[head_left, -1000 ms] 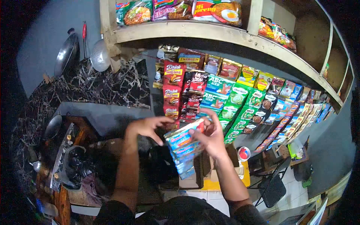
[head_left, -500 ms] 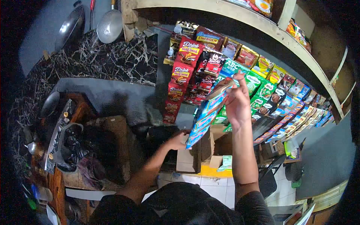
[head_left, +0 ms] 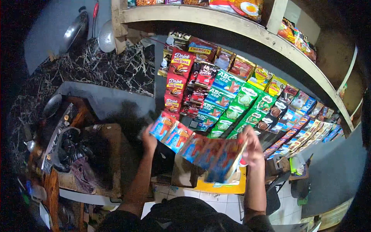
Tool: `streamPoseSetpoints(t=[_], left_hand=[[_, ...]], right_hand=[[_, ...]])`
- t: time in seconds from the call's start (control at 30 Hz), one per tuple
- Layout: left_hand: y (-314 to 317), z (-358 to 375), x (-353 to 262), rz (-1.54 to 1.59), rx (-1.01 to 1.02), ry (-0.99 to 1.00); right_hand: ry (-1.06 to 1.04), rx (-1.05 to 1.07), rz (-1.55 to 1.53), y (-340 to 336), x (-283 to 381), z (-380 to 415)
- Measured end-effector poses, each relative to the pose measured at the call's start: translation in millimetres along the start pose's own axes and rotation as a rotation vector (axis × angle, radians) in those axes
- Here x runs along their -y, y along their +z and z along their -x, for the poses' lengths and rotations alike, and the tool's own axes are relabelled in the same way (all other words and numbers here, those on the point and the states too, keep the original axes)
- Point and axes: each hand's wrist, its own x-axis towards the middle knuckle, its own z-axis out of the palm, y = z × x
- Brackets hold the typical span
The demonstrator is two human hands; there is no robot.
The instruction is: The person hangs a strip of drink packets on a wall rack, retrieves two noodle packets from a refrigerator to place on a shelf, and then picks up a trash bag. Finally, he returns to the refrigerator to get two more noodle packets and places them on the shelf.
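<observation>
A strip of joined blue and red sachets (head_left: pixel 179 140) hangs in a shallow curve between my two hands, its right part blurred by motion. My left hand (head_left: pixel 149 141) grips the strip's left end, fingers partly hidden behind it. At the right end, my right hand (head_left: pixel 252 147) holds the strip near a folded, pale-edged portion. Behind the strip hang rows of sachets: red drink packs (head_left: pixel 181 63), blue-green iced coffee packs (head_left: pixel 228 82) and green chocolate packs (head_left: pixel 245 94).
A curved wooden shelf (head_left: pixel 201 17) with noodle packs runs overhead. Pans (head_left: pixel 106 36) hang at the upper left by a dark marbled surface (head_left: pixel 116 71). A black bag (head_left: pixel 71 147) sits on the left; a yellow surface (head_left: pixel 220 186) lies below the strip.
The strip has turned from steep and bunched to stretched sideways. My left hand has moved left and slightly up, my right hand down. The view has shifted, showing more of the shelf.
</observation>
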Motion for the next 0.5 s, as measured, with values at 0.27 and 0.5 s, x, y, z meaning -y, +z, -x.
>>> streamPoseSetpoints(t=[0.27, 0.5], left_hand=[[-53.2, -43.6, -203.2, 0.172, 0.111, 0.567], [-66.2, -82.4, -294.3, 0.188, 0.451, 0.821]], right_hand=[[0.588, 0.285, 0.672, -40.2, -61.9, 18.6], [0.710, 0.785, 0.908, -20.8, -139.7, -30.7]])
